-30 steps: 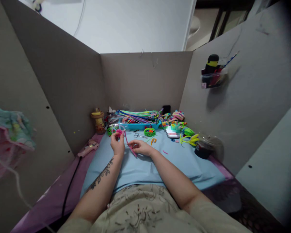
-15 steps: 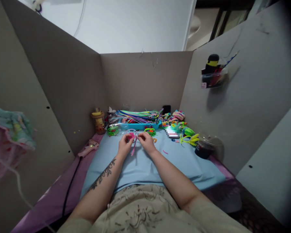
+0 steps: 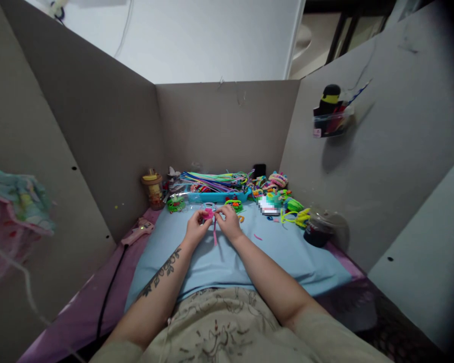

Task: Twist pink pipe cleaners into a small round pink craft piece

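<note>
Between my fingertips is a small bright pink pipe-cleaner shape [image 3: 209,214], with a pink pipe-cleaner strand [image 3: 215,236] hanging down from it over the blue cloth. My left hand [image 3: 196,227] pinches the shape from the left. From the right, my right hand [image 3: 230,222] is closed at the strand's upper end, its fingertips close to the left ones. A pale looped piece [image 3: 209,205] shows just beyond the fingers; whether it joins the pink one, I cannot tell. Behind my right hand lies a green and orange pipe-cleaner piece [image 3: 234,204].
A blue tray [image 3: 227,196] at the back holds many coloured pipe cleaners. Pink glue gun [image 3: 139,232] and lidded cup [image 3: 153,189] stand left. Yellow pipe cleaners [image 3: 300,218] and a dark tub [image 3: 318,232] are right. Grey panels [image 3: 227,126] enclose the table.
The pink shape has turned and shows more of its face. Its hanging strand has swung from a leftward slant to nearly straight down. Both hands stay in almost the same place.
</note>
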### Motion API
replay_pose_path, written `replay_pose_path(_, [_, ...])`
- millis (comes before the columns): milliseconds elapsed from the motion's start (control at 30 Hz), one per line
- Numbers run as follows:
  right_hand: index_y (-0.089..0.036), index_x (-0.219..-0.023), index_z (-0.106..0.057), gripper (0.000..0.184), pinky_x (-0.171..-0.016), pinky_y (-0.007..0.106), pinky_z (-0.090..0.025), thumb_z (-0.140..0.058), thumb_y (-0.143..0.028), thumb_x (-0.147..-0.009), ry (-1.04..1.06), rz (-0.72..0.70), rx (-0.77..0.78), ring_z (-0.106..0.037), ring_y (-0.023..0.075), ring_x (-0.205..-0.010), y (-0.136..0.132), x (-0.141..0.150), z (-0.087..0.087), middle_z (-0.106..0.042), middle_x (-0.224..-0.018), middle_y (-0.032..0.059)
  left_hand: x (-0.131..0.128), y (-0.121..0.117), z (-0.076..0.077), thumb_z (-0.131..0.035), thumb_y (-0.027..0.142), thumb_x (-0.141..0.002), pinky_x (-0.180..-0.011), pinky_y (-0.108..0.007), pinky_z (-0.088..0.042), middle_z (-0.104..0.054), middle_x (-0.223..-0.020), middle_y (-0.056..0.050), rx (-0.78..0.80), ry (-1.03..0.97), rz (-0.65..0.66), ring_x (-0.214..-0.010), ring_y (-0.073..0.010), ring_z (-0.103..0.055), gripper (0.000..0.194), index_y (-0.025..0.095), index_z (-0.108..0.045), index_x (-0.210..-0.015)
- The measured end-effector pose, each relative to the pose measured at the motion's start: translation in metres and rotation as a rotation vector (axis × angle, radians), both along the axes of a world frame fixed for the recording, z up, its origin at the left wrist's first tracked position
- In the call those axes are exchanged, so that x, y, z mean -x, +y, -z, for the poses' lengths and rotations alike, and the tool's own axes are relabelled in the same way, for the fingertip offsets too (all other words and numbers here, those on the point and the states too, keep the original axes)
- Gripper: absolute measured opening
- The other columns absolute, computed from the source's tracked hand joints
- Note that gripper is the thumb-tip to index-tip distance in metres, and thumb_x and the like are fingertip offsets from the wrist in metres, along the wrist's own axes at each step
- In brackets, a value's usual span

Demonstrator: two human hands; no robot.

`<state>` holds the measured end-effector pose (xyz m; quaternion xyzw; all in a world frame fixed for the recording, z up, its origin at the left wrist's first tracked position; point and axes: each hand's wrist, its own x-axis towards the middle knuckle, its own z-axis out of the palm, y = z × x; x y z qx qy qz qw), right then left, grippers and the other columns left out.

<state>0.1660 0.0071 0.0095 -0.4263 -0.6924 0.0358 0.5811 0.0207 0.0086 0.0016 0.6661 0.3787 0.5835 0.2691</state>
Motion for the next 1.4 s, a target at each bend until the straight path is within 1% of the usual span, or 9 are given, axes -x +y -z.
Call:
replay_pose_path(167, [-0.021,-0.078,-0.062,0.012,-0.085,0.034,-0.037,-0.051,-0.017,-0.079,-0.032,-0.024,0.007,-0.051,0.0194,-0.088,-0.003,0.001,-0.002,-0.059,-0.082,0.0038,0.001,0.002,0.003,-0.063,0.028,-0.069,-0.063,-0.023,-0.043,-0.06,-0.079,-0.001,-0.008,0.012,-0.021,-0.067,-0.0107,-0.053,0.02,0.017,-0.056,-0.085])
replay_pose_path(333, [-0.021,-0.082,-0.063,0.01,-0.086,0.034,-0.037,-0.053,-0.019,-0.079,-0.052,-0.053,0.01,-0.052,0.0194,-0.09,-0.006,0.002,-0.004,-0.06,-0.085,0.0043,0.001,-0.002,-0.002,-0.063,0.03,-0.069,-0.06,-0.023,-0.041,-0.059,-0.075,0.0,-0.014,0.002,-0.026,-0.063,-0.0102,-0.051,0.019,0.017,-0.056,-0.082])
replay_pose_path(433, [-0.021,-0.081,-0.063,0.007,-0.085,0.034,-0.037,-0.056,-0.021,-0.079,-0.034,-0.037,0.024,-0.052,0.0198,-0.089,-0.005,0.003,-0.003,-0.06,-0.084,0.0042,0.0,-0.004,-0.004,-0.063,0.029,-0.068,-0.06,-0.023,-0.041,-0.058,-0.073,0.0,-0.019,-0.003,-0.024,-0.062,-0.01,-0.05,0.018,0.017,-0.055,-0.079])
replay_pose_path(567, [-0.021,-0.082,-0.063,0.006,-0.083,0.034,-0.038,-0.058,-0.023,-0.078,-0.007,0.0,0.016,-0.053,0.0197,-0.088,-0.003,0.003,-0.001,-0.061,-0.084,0.004,-0.001,-0.002,-0.002,-0.063,0.027,-0.069,-0.061,-0.022,-0.041,-0.058,-0.074,0.0,-0.019,-0.005,-0.016,-0.064,-0.0101,-0.051,0.017,0.016,-0.055,-0.08])
replay_pose_path(733, [-0.021,-0.077,-0.065,0.006,-0.084,0.034,-0.038,-0.059,-0.022,-0.079,-0.022,0.007,-0.014,-0.054,0.0186,-0.086,-0.003,0.004,-0.001,-0.062,-0.081,0.0027,-0.001,-0.001,0.0,-0.063,0.026,-0.069,-0.062,-0.022,-0.042,-0.057,-0.074,0.0,-0.02,-0.006,-0.004,-0.065,-0.01,-0.051,0.016,0.016,-0.055,-0.08])
replay_pose_path(867, [-0.022,-0.075,-0.066,0.008,-0.083,0.033,-0.038,-0.059,-0.02,-0.078,-0.031,-0.001,-0.006,-0.054,0.018,-0.084,-0.003,0.003,-0.001,-0.062,-0.079,0.0022,0.0,-0.003,-0.001,-0.062,0.026,-0.07,-0.064,-0.022,-0.043,-0.058,-0.075,0.0,-0.027,0.005,0.014,-0.067,-0.0105,-0.053,0.016,0.016,-0.055,-0.081])
replay_pose_path(1133, [-0.02,-0.066,-0.062,0.01,-0.082,0.033,-0.038,-0.058,-0.016,-0.074,-0.019,-0.062,0.079,-0.054,0.0173,-0.08,0.0,0.001,-0.002,-0.061,-0.072,0.0008,0.001,-0.002,0.002,-0.06,0.025,-0.072,-0.066,-0.024,-0.045,-0.06,-0.077,-0.001,-0.052,0.078,0.034,-0.07,-0.0119,-0.056,0.013,0.017,-0.055,-0.082])
replay_pose_path(1267, [-0.019,-0.059,-0.056,0.014,-0.077,0.031,-0.038,-0.058,-0.016,-0.072,-0.001,-0.099,0.133,-0.052,0.0164,-0.074,0.004,0.001,-0.001,-0.057,-0.066,-0.0002,0.001,-0.001,0.005,-0.059,0.023,-0.073,-0.067,-0.025,-0.045,-0.06,-0.076,-0.001,-0.068,0.098,0.044,-0.07,-0.0125,-0.056,0.012,0.017,-0.055,-0.082])
replay_pose_path(1400, [-0.019,-0.057,-0.052,0.015,-0.07,0.029,-0.039,-0.056,-0.019,-0.072,0.02,-0.152,0.195,-0.049,0.0152,-0.069,0.009,0.0,0.003,-0.053,-0.063,-0.0008,0.002,-0.001,0.005,-0.059,0.021,-0.072,-0.067,-0.025,-0.045,-0.06,-0.076,-0.001,-0.071,0.12,0.041,-0.071,-0.013,-0.056,0.011,0.017,-0.055,-0.082])
